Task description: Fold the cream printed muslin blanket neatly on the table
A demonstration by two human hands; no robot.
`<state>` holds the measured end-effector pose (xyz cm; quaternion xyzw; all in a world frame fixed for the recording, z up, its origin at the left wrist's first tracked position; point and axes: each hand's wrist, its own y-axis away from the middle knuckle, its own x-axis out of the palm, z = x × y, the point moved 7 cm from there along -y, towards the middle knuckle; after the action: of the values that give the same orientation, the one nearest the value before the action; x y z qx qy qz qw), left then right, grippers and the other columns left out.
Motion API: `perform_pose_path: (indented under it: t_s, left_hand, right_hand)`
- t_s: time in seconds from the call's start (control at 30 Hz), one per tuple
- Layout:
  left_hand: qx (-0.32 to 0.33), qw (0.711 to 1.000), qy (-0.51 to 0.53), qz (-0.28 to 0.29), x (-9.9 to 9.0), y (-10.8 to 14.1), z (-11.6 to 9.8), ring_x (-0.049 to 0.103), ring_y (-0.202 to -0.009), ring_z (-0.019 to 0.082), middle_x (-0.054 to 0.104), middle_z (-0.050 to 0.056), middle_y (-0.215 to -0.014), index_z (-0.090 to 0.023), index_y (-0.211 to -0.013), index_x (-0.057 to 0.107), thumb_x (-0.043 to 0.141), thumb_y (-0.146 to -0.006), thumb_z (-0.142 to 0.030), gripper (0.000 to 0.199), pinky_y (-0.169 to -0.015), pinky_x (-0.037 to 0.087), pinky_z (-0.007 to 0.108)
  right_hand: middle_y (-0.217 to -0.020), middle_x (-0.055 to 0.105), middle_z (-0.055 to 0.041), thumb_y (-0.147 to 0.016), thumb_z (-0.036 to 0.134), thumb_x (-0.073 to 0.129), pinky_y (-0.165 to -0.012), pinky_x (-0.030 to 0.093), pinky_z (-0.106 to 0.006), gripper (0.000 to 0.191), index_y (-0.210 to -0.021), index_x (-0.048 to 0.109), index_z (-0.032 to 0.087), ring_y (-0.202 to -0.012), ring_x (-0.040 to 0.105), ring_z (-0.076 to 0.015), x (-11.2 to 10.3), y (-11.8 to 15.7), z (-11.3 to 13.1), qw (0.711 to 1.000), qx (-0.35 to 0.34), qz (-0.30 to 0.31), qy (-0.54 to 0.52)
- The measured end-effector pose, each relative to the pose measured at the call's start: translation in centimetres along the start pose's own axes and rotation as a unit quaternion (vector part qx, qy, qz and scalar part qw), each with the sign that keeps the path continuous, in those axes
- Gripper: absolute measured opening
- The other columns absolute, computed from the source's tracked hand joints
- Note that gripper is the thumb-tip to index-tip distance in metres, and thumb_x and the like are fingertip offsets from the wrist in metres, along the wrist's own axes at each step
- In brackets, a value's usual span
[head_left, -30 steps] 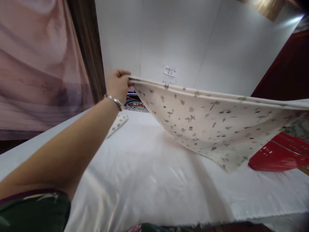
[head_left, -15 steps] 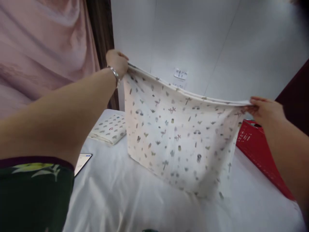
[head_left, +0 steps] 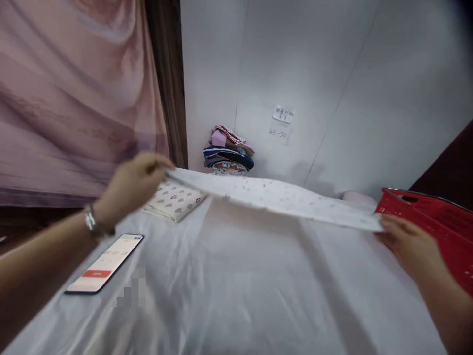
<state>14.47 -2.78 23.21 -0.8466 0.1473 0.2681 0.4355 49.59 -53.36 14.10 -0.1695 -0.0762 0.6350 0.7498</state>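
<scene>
A thin white cloth (head_left: 266,195) with small printed figures stretches between my two hands above the white-covered table (head_left: 258,286). My left hand (head_left: 142,175) is closed on its left corner; a silver bracelet circles that wrist. At the other end, my right hand (head_left: 404,241) pinches the right corner, beside the red basket. The cloth is seen nearly edge-on, its face tipped away and its near edge casting a shadow on the table. Partly behind its left end lies a folded white cloth with grey hearts (head_left: 173,202).
A lit phone (head_left: 105,264) rests on the table at the left. Folded clothes (head_left: 229,150) are stacked against the grey wall (head_left: 295,59), which bears a handwritten paper label (head_left: 283,114). On the right stands a red plastic basket (head_left: 432,222). A pink curtain (head_left: 81,98) hangs at the left.
Both hands have come down, still gripping the cloth. It hung upright before and now lies almost flat in the air. The clothes stack and the whole phone have come into view.
</scene>
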Motion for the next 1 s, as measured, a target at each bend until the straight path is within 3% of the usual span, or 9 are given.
perform_pose_path:
  t_s: [0.07,0.13,0.2,0.27,0.43,0.57,0.8,1.0]
  left_hand:
    - [-0.002,0.997,0.012,0.081,4.4,6.0,4.4,0.058,-0.088,0.018,0.061,0.002,-0.090,-0.015,-0.084,0.062,0.040,-0.068,-0.027,0.030,-0.087,0.048,0.038]
    - [-0.032,0.990,0.009,0.140,8.3,11.9,8.2,0.059,-0.084,0.019,0.061,0.005,-0.087,-0.018,-0.079,0.061,0.039,-0.066,-0.025,0.026,-0.081,0.051,0.032]
    - [-0.035,0.981,0.003,0.190,11.0,16.4,10.2,0.061,-0.082,0.017,0.061,0.005,-0.092,-0.020,-0.080,0.061,0.038,-0.069,-0.023,0.025,-0.077,0.051,0.028]
    - [-0.030,0.978,-0.008,0.206,11.9,18.6,11.0,0.061,-0.084,0.017,0.059,0.006,-0.100,-0.021,-0.083,0.061,0.037,-0.073,-0.022,0.026,-0.076,0.051,0.027]
    - [-0.008,0.986,-0.033,0.165,9.0,18.3,9.9,0.060,-0.094,0.019,0.055,0.008,-0.108,-0.020,-0.089,0.061,0.035,-0.078,-0.023,0.028,-0.080,0.050,0.028]
    - [-0.005,0.978,-0.046,0.202,7.6,19.6,9.2,0.062,-0.085,0.016,0.056,0.007,-0.107,-0.020,-0.085,0.061,0.034,-0.080,-0.021,0.028,-0.077,0.050,0.026]
    - [-0.016,0.975,-0.068,0.209,6.0,23.0,9.6,0.064,-0.083,0.017,0.058,0.006,-0.109,-0.021,-0.086,0.063,0.034,-0.080,-0.021,0.030,-0.074,0.051,0.025]
    - [-0.029,0.969,-0.095,0.228,5.2,23.9,9.4,0.064,-0.083,0.017,0.061,0.006,-0.104,-0.021,-0.084,0.064,0.032,-0.080,-0.025,0.033,-0.074,0.051,0.025]
  right_hand:
    - [-0.086,0.070,-0.0074,-0.051,0.032,0.077,-0.053,0.056,-0.024,0.031,-0.076,0.069,0.016,-0.062,0.065,-0.0163,0.2,2.8,-6.2,0.993,0.089,0.070,-0.022]
    - [-0.075,0.069,-0.0045,-0.045,0.032,0.079,-0.052,0.056,-0.027,0.039,-0.079,0.068,0.016,-0.058,0.064,-0.0180,-0.1,5.7,-11.9,0.973,0.196,0.121,0.002]
    - [-0.066,0.067,-0.0027,-0.044,0.034,0.078,-0.050,0.054,-0.026,0.043,-0.082,0.067,0.016,-0.055,0.061,-0.0174,-0.7,7.9,-15.6,0.955,0.257,0.144,0.038]
    - [-0.060,0.064,-0.0012,-0.045,0.037,0.077,-0.048,0.052,-0.025,0.046,-0.084,0.066,0.016,-0.053,0.060,-0.0167,-1.5,9.2,-17.1,0.949,0.273,0.148,0.060]
    - [-0.055,0.060,0.0016,-0.051,0.045,0.072,-0.048,0.047,-0.026,0.049,-0.090,0.066,0.017,-0.051,0.056,-0.0161,-3.9,10.5,-16.2,0.961,0.220,0.136,0.097]
    - [-0.043,0.051,0.0027,-0.054,0.053,0.067,-0.040,0.039,-0.028,0.043,-0.084,0.068,0.022,-0.043,0.047,-0.0160,-5.3,12.3,-16.4,0.948,0.218,0.164,0.165]
    - [-0.049,0.054,-0.0007,-0.058,0.061,0.059,-0.048,0.048,-0.038,0.032,-0.075,0.068,0.036,-0.047,0.053,-0.0240,-7.6,13.9,-16.5,0.940,0.143,0.169,0.259]
    - [-0.051,0.058,-0.0029,-0.053,0.065,0.056,-0.055,0.052,-0.044,0.018,-0.063,0.063,0.051,-0.056,0.061,-0.0322,-8.4,15.2,-17.2,0.937,0.110,0.147,0.297]
